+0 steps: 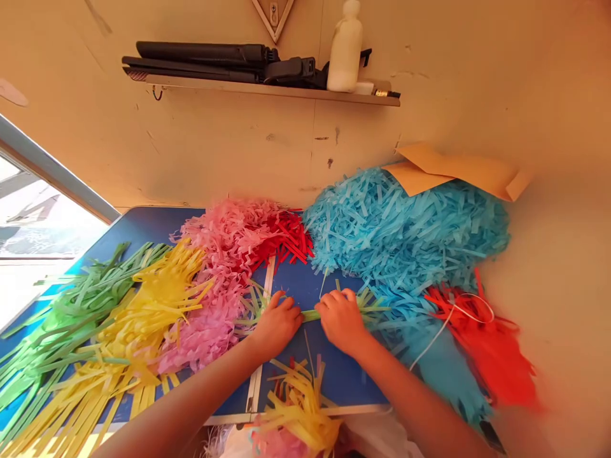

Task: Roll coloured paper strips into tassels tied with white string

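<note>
Between my two hands a green fringed paper tassel [311, 315] is stretched level above the blue table [286, 388]. My left hand [278, 321] is closed around its left part, with pale green strips fanning out beyond the fingers. My right hand [341, 318] grips the other side, and more strips spread out to its right. Below the hands, at the table's near edge, hangs a bunch of yellow fringed paper [298, 404] with pink paper [277, 439] under it. A thin white string [432, 337] runs beside my right forearm.
Heaps of green [81, 324], yellow [138, 318], pink [229, 248] and blue [405, 229] paper fringe cover the table, with red fringe [496, 350] at right. Brown card [443, 168] lies on the blue heap. A wall shelf [277, 89] above holds a white bottle [345, 51] and black items.
</note>
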